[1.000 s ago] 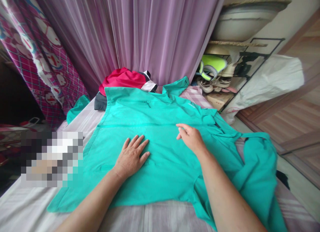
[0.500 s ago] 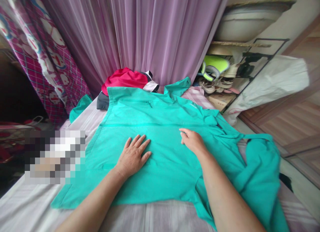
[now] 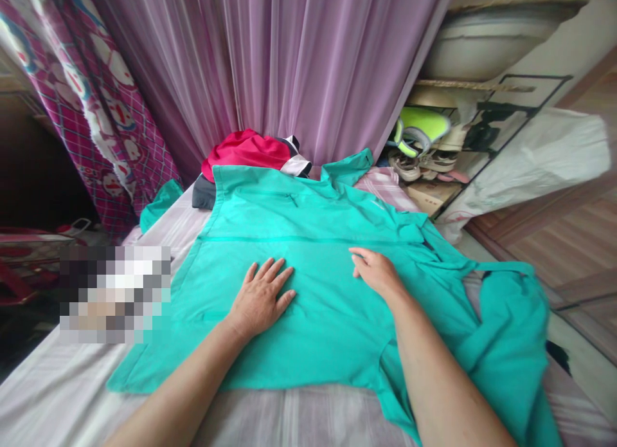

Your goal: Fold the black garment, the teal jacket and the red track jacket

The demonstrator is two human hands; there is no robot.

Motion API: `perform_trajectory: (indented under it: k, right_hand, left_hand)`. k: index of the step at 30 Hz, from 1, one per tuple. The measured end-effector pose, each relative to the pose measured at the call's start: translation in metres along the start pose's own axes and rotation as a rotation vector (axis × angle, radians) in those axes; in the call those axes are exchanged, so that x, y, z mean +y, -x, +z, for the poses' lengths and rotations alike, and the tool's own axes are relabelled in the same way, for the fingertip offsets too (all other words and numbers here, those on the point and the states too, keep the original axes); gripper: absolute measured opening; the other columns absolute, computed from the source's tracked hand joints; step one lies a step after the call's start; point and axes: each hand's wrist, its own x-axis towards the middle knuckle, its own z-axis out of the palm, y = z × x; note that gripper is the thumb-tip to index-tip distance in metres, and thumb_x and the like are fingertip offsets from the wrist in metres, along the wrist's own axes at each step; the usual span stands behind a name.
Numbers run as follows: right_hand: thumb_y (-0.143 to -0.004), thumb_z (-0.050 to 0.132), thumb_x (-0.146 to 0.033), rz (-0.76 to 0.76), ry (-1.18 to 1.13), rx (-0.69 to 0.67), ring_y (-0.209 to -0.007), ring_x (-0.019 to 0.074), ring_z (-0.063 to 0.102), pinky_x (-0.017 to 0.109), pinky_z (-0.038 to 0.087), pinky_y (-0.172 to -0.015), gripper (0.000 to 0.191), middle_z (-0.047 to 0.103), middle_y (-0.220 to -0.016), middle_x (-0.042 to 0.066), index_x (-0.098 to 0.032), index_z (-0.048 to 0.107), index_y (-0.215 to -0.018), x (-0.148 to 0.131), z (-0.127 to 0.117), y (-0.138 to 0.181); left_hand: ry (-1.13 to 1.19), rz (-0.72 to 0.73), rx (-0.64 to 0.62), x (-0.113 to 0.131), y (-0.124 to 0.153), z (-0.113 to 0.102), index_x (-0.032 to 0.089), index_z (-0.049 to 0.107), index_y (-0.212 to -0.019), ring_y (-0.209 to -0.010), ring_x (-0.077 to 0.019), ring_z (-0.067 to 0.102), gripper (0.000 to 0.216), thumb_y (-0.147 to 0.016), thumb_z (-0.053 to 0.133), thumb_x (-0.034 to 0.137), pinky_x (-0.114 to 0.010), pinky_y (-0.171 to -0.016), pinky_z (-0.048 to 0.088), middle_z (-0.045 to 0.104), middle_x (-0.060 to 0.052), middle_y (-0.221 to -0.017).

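A turquoise shirt [image 3: 308, 228] lies spread flat on a bed with a pale striped sheet [image 3: 58, 395]. My left hand [image 3: 260, 299] rests palm down on the middle of the shirt, fingers stretched out and apart. To its right, my right hand [image 3: 378, 273] lies on the same cloth with the fingers curled loosely downward, touching the fabric; nothing shows inside them. One sleeve [image 3: 506, 331] hangs crumpled off the right side of the bed.
Red and dark folded clothes [image 3: 245, 154] sit at the far end of the bed, against a purple curtain [image 3: 299, 67]. A metal rack with shoes [image 3: 424, 151] and a white bag [image 3: 535, 157] stand at right. A patterned pink curtain [image 3: 96, 112] hangs left.
The view has shifted slightly to the right. My right hand has drawn a little closer to me on the shirt, its fingers curling more. The left hand stays flat.
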Motion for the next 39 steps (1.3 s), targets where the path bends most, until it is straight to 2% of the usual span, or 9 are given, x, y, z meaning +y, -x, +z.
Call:
perform_trajectory:
  k: [9, 16, 22, 31, 39]
  right_hand:
    - [-0.090, 0.043, -0.033, -0.012, -0.003, -0.010, -0.061, 0.0153, 0.063, 0.024, 0.044, -0.062, 0.043, 0.073, -0.067, -0.001, -0.019, 0.067, -0.122, -0.0013, -0.0016, 0.0010]
    - [-0.090, 0.041, -0.035, -0.032, 0.036, -0.020, -0.066, 0.0164, 0.064, 0.025, 0.042, -0.063, 0.036, 0.073, -0.067, 0.001, -0.020, 0.072, -0.103, -0.0027, -0.0021, 0.0011]
    - [-0.091, 0.041, -0.035, -0.019, 0.061, -0.023, -0.059, 0.0155, 0.061, 0.025, 0.041, -0.060, 0.036, 0.073, -0.067, -0.001, -0.022, 0.072, -0.104, -0.0042, -0.0017, 0.0014]
    - [-0.090, 0.042, -0.036, -0.038, 0.062, -0.032, -0.060, 0.0154, 0.062, 0.024, 0.040, -0.059, 0.034, 0.073, -0.067, -0.001, -0.023, 0.072, -0.099, -0.0052, -0.0018, 0.0031]
    - [-0.089, 0.043, -0.037, -0.083, 0.038, -0.006, -0.062, 0.0170, 0.064, 0.025, 0.044, -0.061, 0.038, 0.072, -0.063, -0.001, -0.022, 0.073, -0.107, -0.0075, -0.0014, 0.0040]
  left_hand:
    - [0.007, -0.004, 0.000, 0.0011, 0.0001, 0.0010, 0.030, 0.047, -0.146, -0.144, -0.0293, 0.037, 0.056, -0.099, 0.033, 0.056, -0.057, -0.117, 0.027, 0.045, -0.006, -0.155]
    - [0.010, -0.015, -0.032, 0.0025, -0.0008, -0.0031, 0.030, 0.046, -0.147, -0.145, -0.0294, 0.036, 0.056, -0.099, 0.033, 0.056, -0.058, -0.118, 0.028, 0.043, -0.006, -0.156]
    - [0.012, -0.015, -0.026, 0.0017, -0.0002, -0.0006, 0.029, 0.047, -0.147, -0.145, -0.0293, 0.036, 0.057, -0.099, 0.033, 0.056, -0.057, -0.118, 0.027, 0.043, -0.006, -0.156]
    - [0.017, -0.014, 0.003, 0.0022, 0.0009, 0.0003, 0.030, 0.047, -0.146, -0.144, -0.0289, 0.037, 0.055, -0.098, 0.035, 0.055, -0.056, -0.118, 0.027, 0.045, -0.006, -0.155]
    - [0.022, -0.015, 0.010, 0.0030, 0.0016, -0.0013, 0.031, 0.047, -0.146, -0.144, -0.0285, 0.037, 0.054, -0.098, 0.037, 0.054, -0.056, -0.119, 0.027, 0.045, -0.005, -0.155]
